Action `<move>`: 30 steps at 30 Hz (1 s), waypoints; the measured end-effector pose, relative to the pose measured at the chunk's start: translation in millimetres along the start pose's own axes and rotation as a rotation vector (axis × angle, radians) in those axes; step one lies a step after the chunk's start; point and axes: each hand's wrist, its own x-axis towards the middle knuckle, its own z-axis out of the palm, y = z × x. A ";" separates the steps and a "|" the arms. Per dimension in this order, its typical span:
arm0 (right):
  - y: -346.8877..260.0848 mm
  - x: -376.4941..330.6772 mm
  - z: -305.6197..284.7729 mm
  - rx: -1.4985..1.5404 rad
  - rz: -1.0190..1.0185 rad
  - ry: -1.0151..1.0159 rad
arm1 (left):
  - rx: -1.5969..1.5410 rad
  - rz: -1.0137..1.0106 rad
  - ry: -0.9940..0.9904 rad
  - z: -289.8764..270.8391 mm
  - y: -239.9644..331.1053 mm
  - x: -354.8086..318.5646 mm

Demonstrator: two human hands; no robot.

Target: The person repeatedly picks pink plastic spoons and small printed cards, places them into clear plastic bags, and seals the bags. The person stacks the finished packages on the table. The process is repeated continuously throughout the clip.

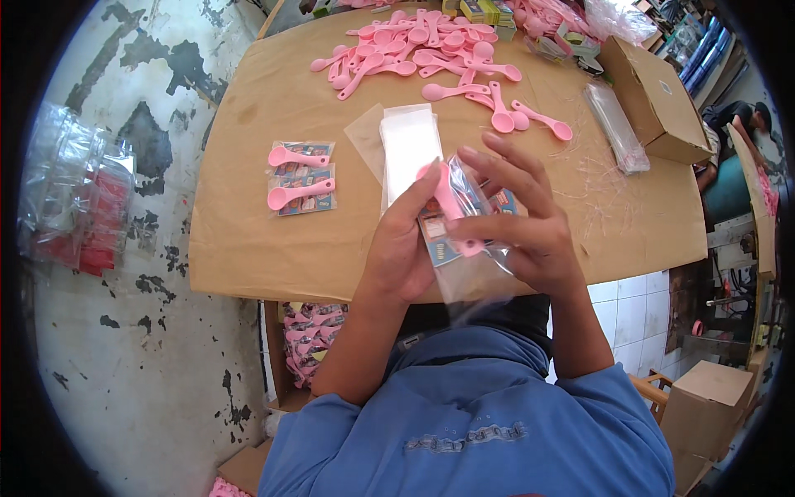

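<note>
Blue sleeves point(497, 422) fill the lower edge, and both forearms rise from them to meet over the near side of the tabletop point(248, 240). Left hand point(402, 248) has its fingers point(418, 195) clamped on a pink spoon point(451, 207) and a printed card point(439, 240), thumb pressed along the spoon's bowl end. Right hand point(530, 219) has its fingers point(505, 166) curled over the top of a clear bag point(472, 273), pinching it around the spoon and card; the bag's loose end hangs below the hands, past the tabletop's edge. Just beyond the fingers lies a white stack of bags point(407, 149). To the left of the fingers, two packed spoons point(301, 176) lie side by side, close together. Farther off, beyond the stack, a heap of loose spoons point(422, 50) spreads across the far side. To the right of the fingers, well apart, sits a bundle of clear sleeves point(617, 124), touching a cardboard box point(654, 95).
</note>
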 end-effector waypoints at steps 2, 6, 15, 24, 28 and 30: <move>-0.6 -0.1 -10.3 0.121 0.009 0.037 | 0.014 0.000 -0.013 -1.0 0.0 -0.9; -13.4 -10.4 -11.2 0.514 0.532 0.245 | 0.281 0.252 0.066 4.2 1.9 -2.7; -13.7 -13.5 -1.7 0.568 0.745 0.238 | 0.675 0.291 0.121 16.7 -6.8 -11.3; -3.7 16.2 3.7 -0.363 0.095 0.232 | 0.918 0.384 0.135 9.7 -15.2 -23.8; -1.3 18.0 8.0 -0.426 0.007 0.256 | 1.163 0.379 0.132 16.4 -9.5 -28.0; -0.4 17.3 8.7 -0.432 0.003 0.269 | 1.185 0.391 0.133 17.5 -10.3 -28.0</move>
